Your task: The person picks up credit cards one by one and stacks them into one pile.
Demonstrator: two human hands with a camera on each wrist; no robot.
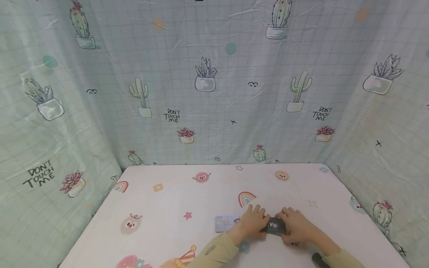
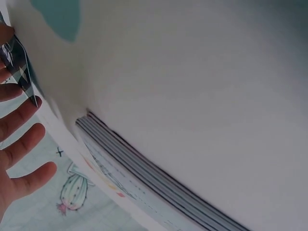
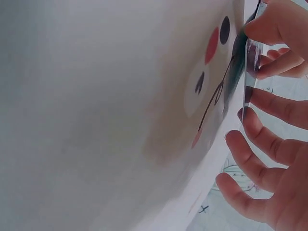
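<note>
Both hands hold a black card [image 1: 274,226] marked "Vip" between them, low over the white table. The left hand [image 1: 252,222] pinches its left end, and the right hand [image 1: 296,224] grips the right end with thumb and fingertips. In the left wrist view the card [image 2: 18,65] is seen at a slant at the left edge, and some fingers stand apart from it. The right wrist view shows its thin edge [image 3: 247,72] against the thumb and fingertips. Left of the left hand lies a pale card pile [image 1: 223,223]; its stacked edges [image 2: 159,168] show from the left wrist.
A dark, rounded object [image 1: 319,260] lies by the right sleeve, partly cut off by the frame. The white tabletop [image 1: 161,212] carries printed rainbows, stars and faces. Cactus-print curtains [image 1: 221,111] hang behind the table and along both sides.
</note>
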